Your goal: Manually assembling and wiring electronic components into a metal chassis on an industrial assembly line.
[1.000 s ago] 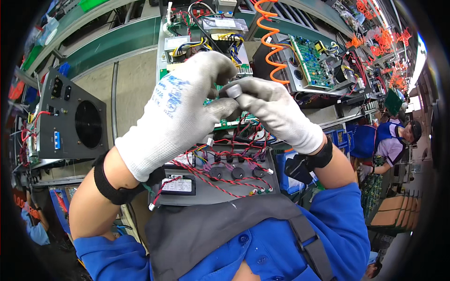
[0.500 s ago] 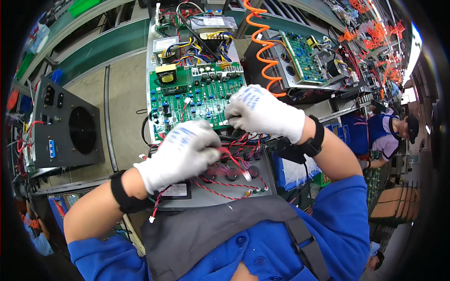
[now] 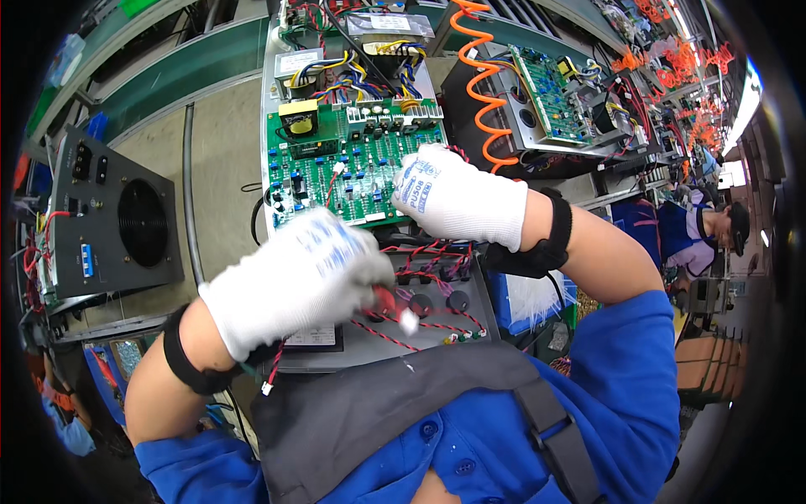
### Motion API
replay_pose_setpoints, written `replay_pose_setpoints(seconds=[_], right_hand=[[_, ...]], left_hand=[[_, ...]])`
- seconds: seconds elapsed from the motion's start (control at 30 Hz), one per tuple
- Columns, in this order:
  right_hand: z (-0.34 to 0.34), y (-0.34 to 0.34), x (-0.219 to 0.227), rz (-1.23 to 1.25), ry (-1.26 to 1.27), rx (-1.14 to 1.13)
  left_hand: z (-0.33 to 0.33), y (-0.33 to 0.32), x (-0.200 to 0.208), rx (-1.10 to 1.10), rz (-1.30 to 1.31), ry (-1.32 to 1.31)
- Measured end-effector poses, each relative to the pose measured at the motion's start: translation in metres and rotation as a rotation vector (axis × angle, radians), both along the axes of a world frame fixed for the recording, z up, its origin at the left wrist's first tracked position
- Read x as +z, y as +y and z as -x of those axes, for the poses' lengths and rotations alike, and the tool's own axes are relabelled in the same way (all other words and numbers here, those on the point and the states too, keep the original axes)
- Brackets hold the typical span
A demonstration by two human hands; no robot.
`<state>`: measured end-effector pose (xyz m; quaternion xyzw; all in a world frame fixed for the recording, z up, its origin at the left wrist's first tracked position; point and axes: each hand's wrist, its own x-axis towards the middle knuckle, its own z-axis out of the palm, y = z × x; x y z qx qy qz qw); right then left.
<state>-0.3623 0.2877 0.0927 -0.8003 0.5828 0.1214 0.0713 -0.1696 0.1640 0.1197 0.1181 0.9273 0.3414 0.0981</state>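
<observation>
Both my hands wear white gloves with blue print. My left hand [image 3: 298, 273], smeared by motion, is closed over the near left edge of the green circuit board [image 3: 361, 172]. From its fingers hangs a blurred red wire with a white connector [image 3: 409, 322]. My right hand [image 3: 457, 193] is closed at the board's right edge, its fingertips tucked out of sight. A bit of red-and-black twisted wire [image 3: 457, 152] shows just beyond it; I cannot tell whether the hand holds it. Below the board lies a grey panel [image 3: 437, 343] with black round parts and red-and-black twisted wires.
Left stands a black metal case with a fan [image 3: 144, 223]. An orange coiled hose [image 3: 487, 92] hangs in front of another case with a tilted circuit board [image 3: 546, 92]. Transformers [image 3: 390, 50] sit behind my board. A blue bin [image 3: 520, 302] stands near my right forearm; a co-worker [image 3: 688, 223] is far right.
My left hand has moved left and slightly down with the red wire and connector. My right hand has turned slightly, and a bit of twisted wire now shows beyond it.
</observation>
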Motion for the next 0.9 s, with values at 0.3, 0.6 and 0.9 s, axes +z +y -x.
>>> replay_pose_setpoints(seconds=[0.3, 0.6, 0.9], right_hand=[[0.002, 0.019, 0.003, 0.194, -0.246, -0.308], [0.005, 0.076, 0.049, 0.033, -1.21, -0.392], [-0.044, 0.035, 0.018, 0.026, -1.854, -0.862]], left_hand=[[0.009, -0.005, 0.012, -0.07, -0.26, -0.331], [0.032, 0.004, -0.006, 0.566, -0.281, -0.103], [0.022, 0.007, 0.01, 0.585, -0.125, 0.415]])
